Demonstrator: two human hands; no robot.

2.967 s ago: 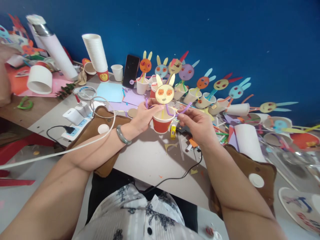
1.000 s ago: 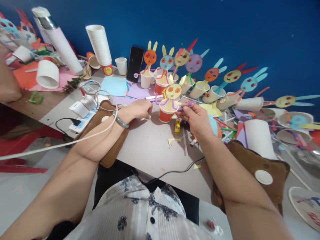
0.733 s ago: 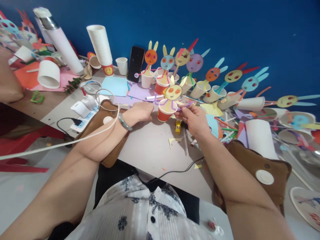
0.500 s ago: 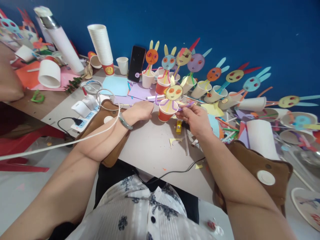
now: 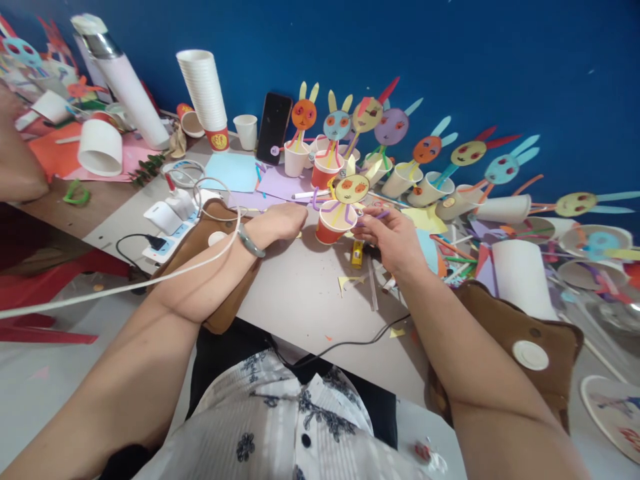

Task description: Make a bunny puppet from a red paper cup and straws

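A red and white paper cup (image 5: 329, 230) stands on the table in front of me. Above its rim is a yellow rabbit face (image 5: 352, 189) with purple pipe-cleaner arms. My right hand (image 5: 387, 237) pinches the purple pipe cleaner (image 5: 381, 215) at the cup's right side. Left of the cup, apart from it, my left hand (image 5: 285, 222) rests closed near the table; its fingertips are turned away, so anything inside is hidden. A yellow glue stick (image 5: 357, 255) lies just below the cup.
Behind stand several cups with rabbit faces (image 5: 303, 115), a phone (image 5: 274, 127), stacked cups (image 5: 204, 90) and a thermos (image 5: 125, 87). A power strip (image 5: 173, 240) is at left, paper scraps and a black cable (image 5: 360, 343) in front. Another person's arm (image 5: 20, 153) shows at far left.
The yellow rabbit face has shifted slightly right and down, its head tilting a little. Both hands have stayed almost where they were.
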